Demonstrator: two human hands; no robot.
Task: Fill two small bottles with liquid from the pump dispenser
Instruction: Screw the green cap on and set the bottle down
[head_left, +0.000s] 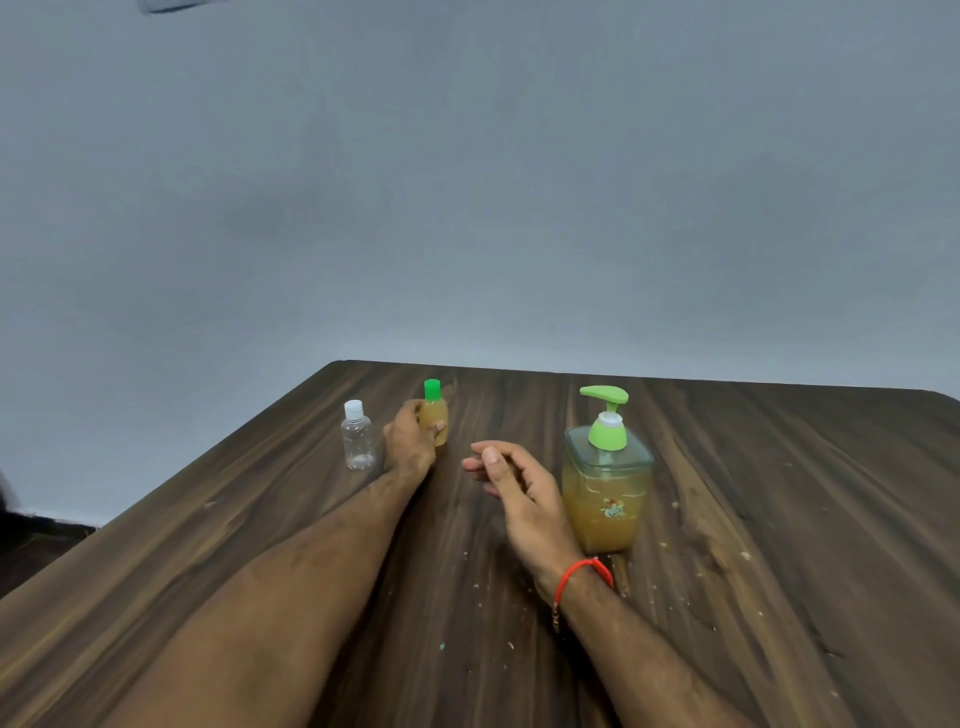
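Progress: roughly half | green-capped bottle (435, 415) capped, apparently full, gripped upright on desk (779, 493) by left hand (410, 436) | clear bottle (357, 436) beside it empty | right hand (511, 483) loosely curled, empty, near pump dispenser (605, 478).

Left arm stretched far forward, forearm low. Left hand (411, 435) curled, thumb and fingers wrapped round a small bottle (434, 420) at its body, below the cap. Right hand (511, 480) nearer, palm turned inward, fingers loosely bent, holding nothing. Red thread (581, 571) circles right wrist.
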